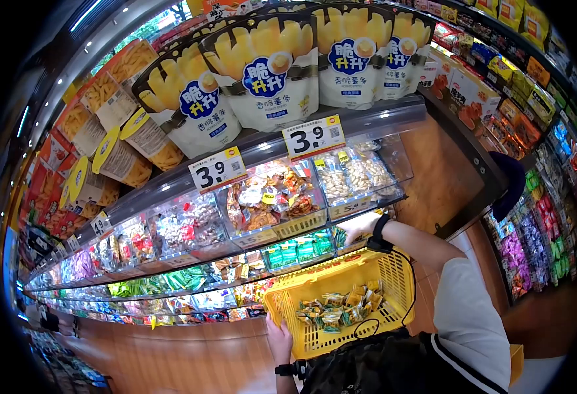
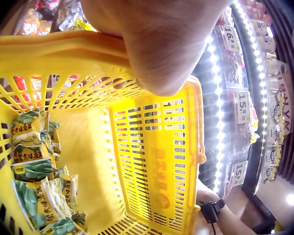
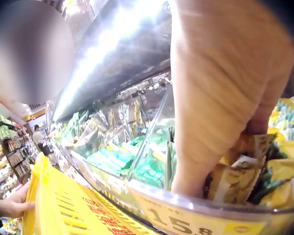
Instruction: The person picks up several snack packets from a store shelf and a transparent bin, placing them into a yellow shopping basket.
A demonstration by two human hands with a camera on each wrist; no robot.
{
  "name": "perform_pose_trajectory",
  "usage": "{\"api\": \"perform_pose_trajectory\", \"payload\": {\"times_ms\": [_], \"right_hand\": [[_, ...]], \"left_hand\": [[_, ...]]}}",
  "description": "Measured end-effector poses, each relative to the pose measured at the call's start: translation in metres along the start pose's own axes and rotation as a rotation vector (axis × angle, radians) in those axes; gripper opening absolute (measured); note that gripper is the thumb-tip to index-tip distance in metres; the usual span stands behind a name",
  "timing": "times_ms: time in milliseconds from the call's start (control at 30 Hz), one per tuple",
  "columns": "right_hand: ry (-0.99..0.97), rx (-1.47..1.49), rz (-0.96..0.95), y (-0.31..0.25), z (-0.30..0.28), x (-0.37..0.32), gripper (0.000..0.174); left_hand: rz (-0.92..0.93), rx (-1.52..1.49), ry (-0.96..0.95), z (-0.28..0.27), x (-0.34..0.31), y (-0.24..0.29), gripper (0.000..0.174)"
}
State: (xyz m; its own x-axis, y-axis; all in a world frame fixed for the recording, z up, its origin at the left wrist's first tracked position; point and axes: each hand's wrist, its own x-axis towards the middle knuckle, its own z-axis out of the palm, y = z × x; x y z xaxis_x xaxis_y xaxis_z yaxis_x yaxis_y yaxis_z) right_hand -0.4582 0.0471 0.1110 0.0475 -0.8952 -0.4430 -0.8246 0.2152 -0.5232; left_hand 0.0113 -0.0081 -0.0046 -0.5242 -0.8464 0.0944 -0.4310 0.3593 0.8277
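My left hand (image 1: 280, 338) grips the near-left rim of a yellow plastic shopping basket (image 1: 400, 279); the wrist view shows the heel of that hand (image 2: 159, 54) over the rim. Small yellow-and-green snack packets (image 1: 341, 307) lie loose in the basket, bunched to one side. Reaching past the basket's far side, my right hand (image 1: 361, 226) is down inside a clear shelf bin behind a 15.8 price label (image 3: 181, 223). Yellow-and-brown snack packets (image 3: 240, 171) sit between its thumb and fingers, with the fingertips hidden. More such packets (image 3: 284, 171) surround it.
Clear bins of wrapped snacks (image 1: 275, 197) project above the right hand. Large potato-stick bags (image 1: 269, 72) stand on the top shelf over 3.9 price tags (image 1: 315, 136). A brown shelf end (image 1: 446, 157) juts out at right. Another person (image 3: 39, 139) stands down the aisle.
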Motion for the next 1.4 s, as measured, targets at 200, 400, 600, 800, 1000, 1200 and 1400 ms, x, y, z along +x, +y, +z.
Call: {"api": "perform_pose_trajectory", "payload": {"times_ms": [200,400,600,800,1000,1200,1400], "right_hand": [[0.081,0.050,0.375,0.029,-0.005,-0.015,0.097],[0.126,0.349,0.248,0.072,0.029,0.013,0.098],[0.284,0.300,0.311,0.038,0.011,-0.022,0.087],[0.656,-0.294,-0.045,0.097,0.050,-0.039,0.047],[0.942,1.333,0.043,0.050,0.053,-0.056,0.046],[0.679,2.434,-0.104,0.020,0.076,-0.120,0.024],[0.514,2.282,-0.249,0.001,0.149,-0.147,0.042]], "left_hand": [[-0.018,-0.030,-0.018,0.001,-0.001,-0.008,0.050],[0.027,-0.036,-0.018,0.000,0.001,-0.007,0.050],[0.012,-0.085,-0.040,0.002,0.001,-0.015,0.050],[0.023,-0.004,-0.019,0.000,0.001,-0.006,0.051],[0.011,-0.014,-0.020,-0.002,0.003,0.002,0.051],[0.050,0.004,-0.012,0.000,0.001,-0.006,0.051],[0.013,-0.034,-0.037,0.001,0.000,-0.012,0.050]]}}
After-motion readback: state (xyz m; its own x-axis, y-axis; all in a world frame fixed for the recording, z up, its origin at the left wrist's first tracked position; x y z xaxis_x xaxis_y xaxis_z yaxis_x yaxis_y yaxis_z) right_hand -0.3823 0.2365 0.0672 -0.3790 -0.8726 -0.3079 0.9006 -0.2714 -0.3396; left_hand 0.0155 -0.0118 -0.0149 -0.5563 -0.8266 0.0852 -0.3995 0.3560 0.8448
